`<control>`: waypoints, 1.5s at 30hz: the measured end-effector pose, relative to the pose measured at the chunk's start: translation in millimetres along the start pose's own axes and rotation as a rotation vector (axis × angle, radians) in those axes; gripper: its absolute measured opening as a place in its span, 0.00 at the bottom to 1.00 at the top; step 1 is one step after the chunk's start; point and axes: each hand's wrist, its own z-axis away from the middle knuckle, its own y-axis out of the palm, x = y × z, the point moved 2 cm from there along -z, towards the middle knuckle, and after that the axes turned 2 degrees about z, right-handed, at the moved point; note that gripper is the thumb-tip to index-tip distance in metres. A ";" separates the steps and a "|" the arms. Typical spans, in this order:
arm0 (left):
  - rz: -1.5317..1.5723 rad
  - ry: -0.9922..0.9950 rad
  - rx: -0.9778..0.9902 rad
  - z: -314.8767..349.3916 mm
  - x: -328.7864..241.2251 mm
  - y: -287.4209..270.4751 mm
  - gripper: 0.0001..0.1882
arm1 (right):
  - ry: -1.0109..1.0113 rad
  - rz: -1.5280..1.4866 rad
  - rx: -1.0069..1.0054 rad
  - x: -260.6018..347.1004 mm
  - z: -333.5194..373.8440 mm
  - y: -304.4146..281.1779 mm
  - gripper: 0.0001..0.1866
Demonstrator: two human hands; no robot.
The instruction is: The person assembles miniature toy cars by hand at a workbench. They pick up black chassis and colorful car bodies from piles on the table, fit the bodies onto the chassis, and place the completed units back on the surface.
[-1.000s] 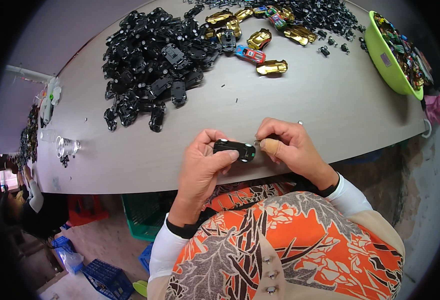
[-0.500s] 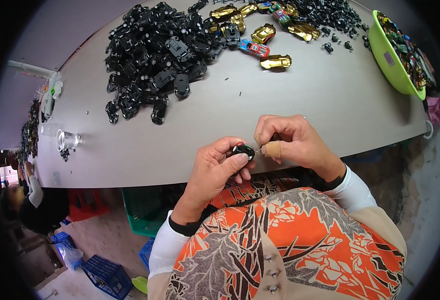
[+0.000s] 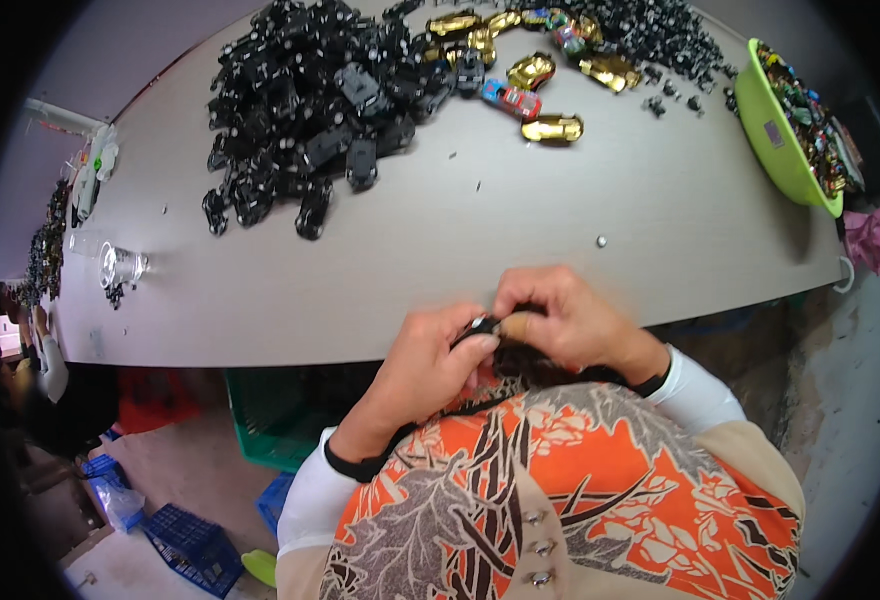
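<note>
My left hand (image 3: 428,368) and my right hand (image 3: 563,318) meet at the near table edge, both closed around a small black toy car part (image 3: 487,326) that is mostly hidden by the fingers. A big heap of black toy car chassis (image 3: 310,90) lies on the grey table (image 3: 520,230) at the far left. Gold toy car bodies (image 3: 552,128) and a red and blue one (image 3: 512,99) lie at the far middle.
A green bowl (image 3: 782,140) of coloured pieces stands at the right edge. Small black wheels (image 3: 660,40) are scattered at the far right. A clear cup (image 3: 120,266) lies at the left. A green crate (image 3: 275,415) and blue crates (image 3: 195,540) sit below the table.
Both hands have drawn the black part closer to my body, over the table edge, and it is now more covered by my fingers.
</note>
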 end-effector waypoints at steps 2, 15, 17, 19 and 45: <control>-0.045 0.063 -0.061 2.5 -0.3 -1.7 0.06 | -0.279 0.183 -0.042 -7.4 -6.0 6.3 0.02; -0.672 -0.264 -0.548 144.5 69.8 -106.1 0.17 | -0.518 1.011 -0.567 22.0 -69.7 -108.7 0.12; -0.737 -0.208 -0.654 153.3 63.5 -106.5 0.18 | -0.430 1.136 -0.547 15.2 -75.6 -113.3 0.14; -0.532 0.029 -0.691 137.1 37.5 -98.0 0.18 | -0.454 1.030 -0.537 17.6 -77.1 -109.3 0.13; -0.092 0.235 -0.316 -53.8 -42.1 -61.4 0.22 | -0.361 0.954 -0.579 9.6 -47.9 -97.3 0.11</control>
